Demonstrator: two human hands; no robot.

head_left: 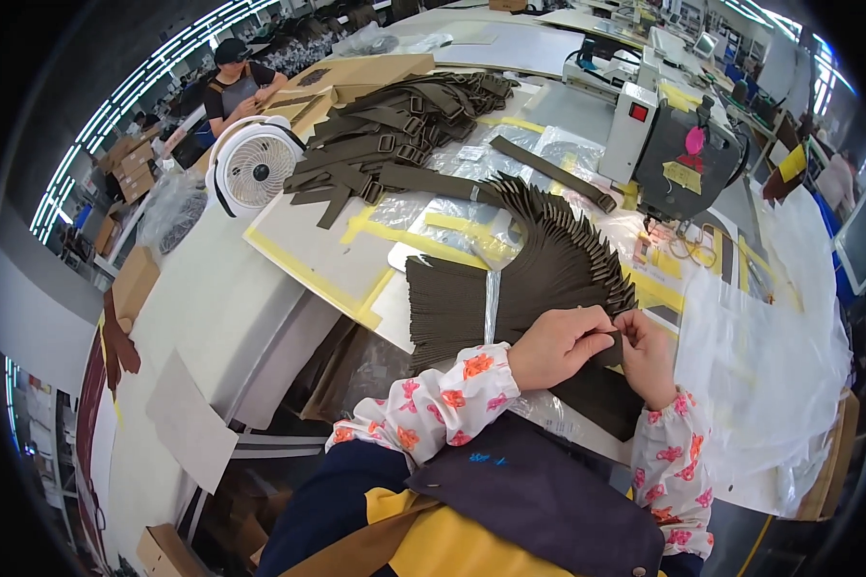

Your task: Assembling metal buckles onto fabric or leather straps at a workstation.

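Close in front of me, my left hand (562, 348) and my right hand (647, 360) come together, fingers pinched on the end of a dark olive webbing strap (609, 353). Most of that strap is hidden by the hands. Under and behind them lies a thick fanned stack of like straps (548, 252), its left part bound with a pale band (492, 306). More straps lie below my hands at the table's near edge. Farther left is a loose pile of straps with buckles (399, 125). One single strap (553, 173) lies apart behind the stack.
A white fan (259, 168) stands left of the pile. At the back right is a grey machine (688, 159) with a red switch. Clear plastic sheeting (760, 365) hangs over the right edge. Another person (239, 85) works at far left, beside cardboard (356, 72).
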